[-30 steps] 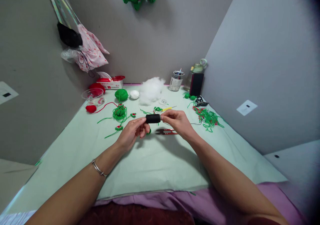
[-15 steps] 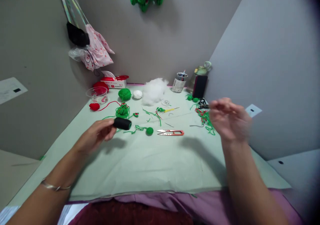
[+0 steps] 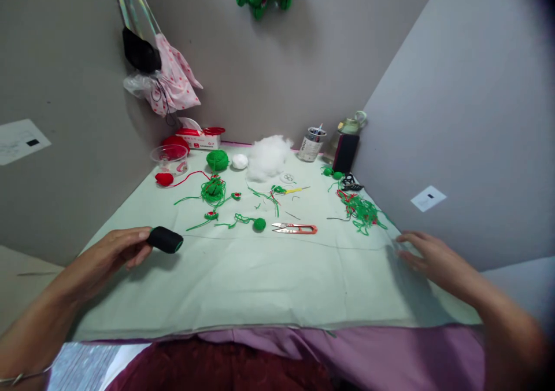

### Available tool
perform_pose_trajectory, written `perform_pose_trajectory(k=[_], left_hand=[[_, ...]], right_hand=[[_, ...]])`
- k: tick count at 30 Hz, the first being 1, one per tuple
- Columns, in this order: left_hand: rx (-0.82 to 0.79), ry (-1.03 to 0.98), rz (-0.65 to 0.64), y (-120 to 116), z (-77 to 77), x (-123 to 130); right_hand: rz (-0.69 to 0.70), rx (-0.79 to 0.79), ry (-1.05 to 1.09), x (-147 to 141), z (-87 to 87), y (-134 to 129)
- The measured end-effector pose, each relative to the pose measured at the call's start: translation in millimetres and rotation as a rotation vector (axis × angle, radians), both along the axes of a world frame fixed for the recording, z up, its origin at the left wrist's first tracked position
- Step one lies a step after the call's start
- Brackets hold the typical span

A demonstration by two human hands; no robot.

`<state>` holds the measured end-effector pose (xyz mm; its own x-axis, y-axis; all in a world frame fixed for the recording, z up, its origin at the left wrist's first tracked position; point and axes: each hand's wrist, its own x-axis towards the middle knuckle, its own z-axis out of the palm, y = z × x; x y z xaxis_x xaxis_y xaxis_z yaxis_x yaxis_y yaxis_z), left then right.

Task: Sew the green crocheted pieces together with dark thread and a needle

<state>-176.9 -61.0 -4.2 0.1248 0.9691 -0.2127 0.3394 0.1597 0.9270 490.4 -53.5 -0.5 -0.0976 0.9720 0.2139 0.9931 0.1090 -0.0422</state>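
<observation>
On the left, my left hand (image 3: 117, 249) grips a black thread spool (image 3: 166, 239) by one end, just above the cloth. A thin dark thread (image 3: 277, 238) runs from the spool across the table to my right hand (image 3: 427, 258). The thread's end is at my right fingertips, which are slightly blurred. Between the hands lie orange-handled thread snips (image 3: 295, 228), closest to the thread. A small green crocheted ball (image 3: 259, 224) with a yarn tail sits to their left. Green and red crocheted pieces (image 3: 211, 216) lie farther left.
White stuffing (image 3: 269, 157) and a green yarn ball (image 3: 217, 160) sit at the back. A yellow-handled hook (image 3: 297, 190) lies mid-table. Tangled green and red yarn (image 3: 362, 210) is at the right. A can of pens (image 3: 311, 145) and a phone (image 3: 346, 152) stand near the wall.
My hands have moved farther apart. The left one has carried the spool left and down; the right one has lowered to the right, and thread now spans between them.
</observation>
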Motion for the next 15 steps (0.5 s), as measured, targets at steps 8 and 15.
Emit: perform_pose_trajectory(k=[8, 15], left_hand=[[0.099, -0.087, -0.032, -9, 20.4, 20], [0.113, -0.139, -0.144, -13, 35.0, 32]], right_hand=[[0.278, 0.200, 0.453, -202, 69.6, 16], [0.821, -0.667, 0.988, -360, 37.9, 7]])
